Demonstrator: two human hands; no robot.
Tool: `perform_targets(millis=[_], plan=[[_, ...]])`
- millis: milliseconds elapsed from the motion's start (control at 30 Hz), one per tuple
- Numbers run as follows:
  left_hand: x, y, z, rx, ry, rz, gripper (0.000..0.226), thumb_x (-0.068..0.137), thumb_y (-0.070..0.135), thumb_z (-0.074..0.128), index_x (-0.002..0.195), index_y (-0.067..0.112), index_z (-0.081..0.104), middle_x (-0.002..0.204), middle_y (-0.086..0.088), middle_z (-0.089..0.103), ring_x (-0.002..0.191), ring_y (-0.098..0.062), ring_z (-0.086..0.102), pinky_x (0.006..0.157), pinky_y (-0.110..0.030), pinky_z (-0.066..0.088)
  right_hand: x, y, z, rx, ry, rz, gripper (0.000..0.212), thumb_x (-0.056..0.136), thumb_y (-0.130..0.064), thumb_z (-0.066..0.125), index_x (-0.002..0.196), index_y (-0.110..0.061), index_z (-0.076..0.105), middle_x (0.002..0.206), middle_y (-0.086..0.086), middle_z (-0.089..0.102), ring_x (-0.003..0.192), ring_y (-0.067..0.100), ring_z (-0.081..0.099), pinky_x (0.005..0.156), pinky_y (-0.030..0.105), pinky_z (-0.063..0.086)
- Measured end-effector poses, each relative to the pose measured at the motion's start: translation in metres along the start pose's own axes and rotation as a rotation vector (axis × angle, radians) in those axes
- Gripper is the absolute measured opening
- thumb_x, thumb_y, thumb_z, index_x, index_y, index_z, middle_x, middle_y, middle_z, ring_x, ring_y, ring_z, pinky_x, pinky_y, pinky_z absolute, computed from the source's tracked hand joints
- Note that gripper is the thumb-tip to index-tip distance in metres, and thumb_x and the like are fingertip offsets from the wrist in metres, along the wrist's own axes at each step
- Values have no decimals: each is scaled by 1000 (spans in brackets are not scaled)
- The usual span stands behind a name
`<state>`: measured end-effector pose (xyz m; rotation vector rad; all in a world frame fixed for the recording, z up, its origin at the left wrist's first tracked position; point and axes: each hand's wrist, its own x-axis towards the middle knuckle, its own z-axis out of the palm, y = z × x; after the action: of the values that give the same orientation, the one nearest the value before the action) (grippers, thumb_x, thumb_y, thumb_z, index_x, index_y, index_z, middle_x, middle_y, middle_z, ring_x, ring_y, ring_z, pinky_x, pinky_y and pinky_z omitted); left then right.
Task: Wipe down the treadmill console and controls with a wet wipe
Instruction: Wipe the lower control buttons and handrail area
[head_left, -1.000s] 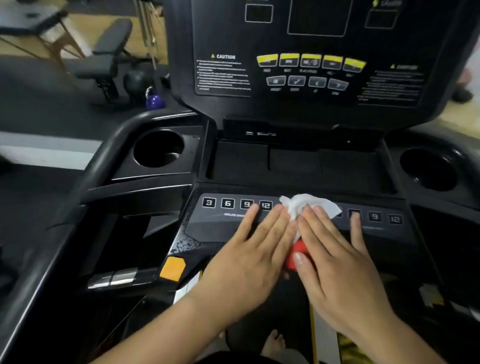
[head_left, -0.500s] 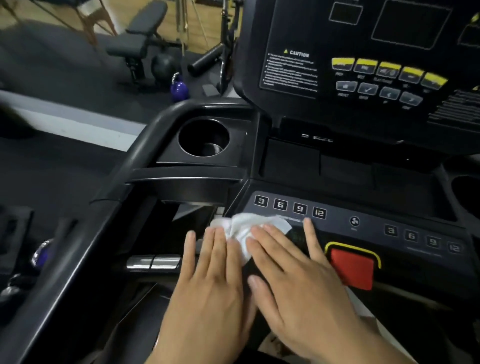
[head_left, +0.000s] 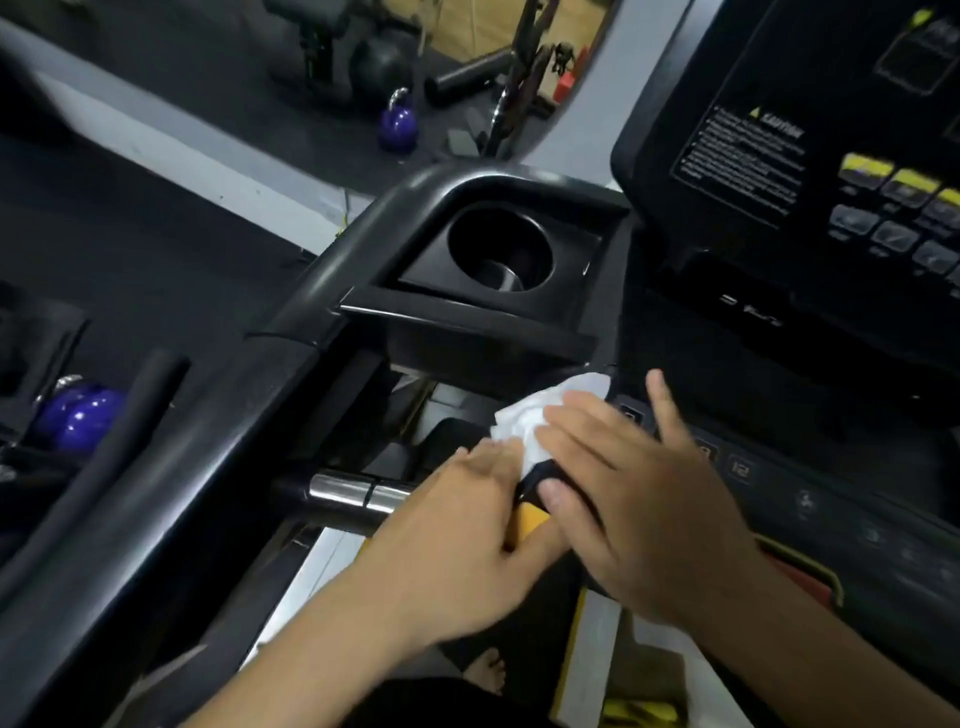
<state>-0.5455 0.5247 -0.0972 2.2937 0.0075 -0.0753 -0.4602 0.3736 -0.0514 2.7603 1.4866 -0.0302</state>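
While both hands press flat at the left end of the lower control strip (head_left: 769, 483), wiping is mid-stroke. Left hand (head_left: 457, 530) lies palm down, fingers straight and together, tips on the near edge of the wet wipe (head_left: 540, 421); it pins the wipe, no pinch grip. Right hand (head_left: 639, 499) also flat, fingers spread and extended over the wipe's right part, thumb tucked low near an orange tab (head_left: 527, 522). Neither hand closes around the wipe; both press it down, likely so the wet sheet stays spread and drags across the panel.

Wipe is crumpled, white, sitting at the strip's left corner, partly overhanging past the numbered keys (head_left: 740, 470). Just left of the hands, a chrome pulse grip (head_left: 358, 493). Beyond, the cup holder (head_left: 498, 249) in the console's left wing, framed by the black handrail (head_left: 363, 228). Upper console (head_left: 810, 171) at far right, yellow buttons and caution label, looks not yet reached in this pass.

Surface: matte black plastic, smooth. Room: gym, dark rubber flooring, purple kettlebell (head_left: 397, 124) on the floor far back, another (head_left: 78, 415) at left. Frame is motion-blurred.
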Motion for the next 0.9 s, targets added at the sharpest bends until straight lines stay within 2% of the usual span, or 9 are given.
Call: perform_targets(millis=[100, 200, 300, 400, 500, 700, 800, 833, 900], plan=[[24, 1, -5, 9, 1, -22, 64, 84, 69, 32, 122, 22, 53, 114, 5, 59, 105, -15, 59, 90, -34, 49, 16, 27, 4, -24, 86, -2, 46, 99, -32, 30, 112, -11, 69, 120, 3, 68, 121, 17, 57, 115, 60, 17], [35, 6, -8, -73, 3, -47, 54, 84, 65, 41, 117, 23, 50, 107, 4, 63, 93, -18, 64, 78, -39, 55, 23, 33, 2, 0, 111, 11, 48, 102, -32, 28, 112, -8, 69, 118, 6, 68, 120, 20, 57, 115, 60, 18], [5, 13, -13, 59, -52, -37, 47, 92, 56, 44, 127, 24, 43, 119, 4, 57, 106, -17, 57, 85, -23, 44, 1, 11, -3, 67, 84, -30, 53, 102, -41, 27, 114, -10, 68, 123, 4, 66, 125, 17, 53, 116, 59, 16], [-10, 30, -15, 241, -210, 3, 81, 99, 55, 35, 156, 11, -1, 164, -7, 8, 149, -21, 8, 119, -23, 6, -24, 8, -4, 53, 60, -36, 54, 103, -43, 29, 121, -9, 66, 131, 4, 61, 127, 15, 51, 116, 60, 17], [16, 44, -12, 326, -246, 56, 86, 102, 53, 25, 146, 2, -27, 160, -17, -24, 148, -27, -23, 122, -38, -12, -23, 23, -6, 51, 24, 88, 57, 103, -45, 23, 133, -8, 54, 142, 6, 51, 136, 11, 39, 119, 54, 11], [30, 46, -2, 383, -211, 53, 73, 104, 39, 24, 150, -6, -10, 160, -28, -6, 151, -36, -5, 124, -46, 6, -19, 10, -7, 213, 25, 312, 62, 101, -52, 17, 144, -14, 40, 152, -1, 36, 145, 5, 23, 120, 43, 13], [2, 30, 6, 316, -130, 79, 77, 87, 48, 33, 135, -9, 49, 137, -35, 50, 129, -38, 53, 105, -45, 45, -51, -3, 5, 139, 4, 251, 59, 102, -50, 22, 146, -13, 36, 154, 0, 34, 146, 11, 23, 115, 51, 17], [1, 26, 7, 337, -113, 93, 78, 84, 50, 32, 134, -7, 52, 134, -34, 53, 126, -38, 56, 102, -46, 47, -57, -5, 8, 117, -4, 255, 59, 102, -50, 22, 146, -13, 36, 155, 0, 34, 146, 12, 23, 114, 55, 17], [10, 30, 4, 412, -188, 118, 79, 93, 46, 24, 148, -10, 17, 150, -41, 25, 144, -43, 27, 116, -50, 28, -51, -1, 10, 100, -4, 320, 60, 102, -51, 19, 148, -16, 31, 156, -1, 30, 147, 10, 21, 114, 60, 16]])
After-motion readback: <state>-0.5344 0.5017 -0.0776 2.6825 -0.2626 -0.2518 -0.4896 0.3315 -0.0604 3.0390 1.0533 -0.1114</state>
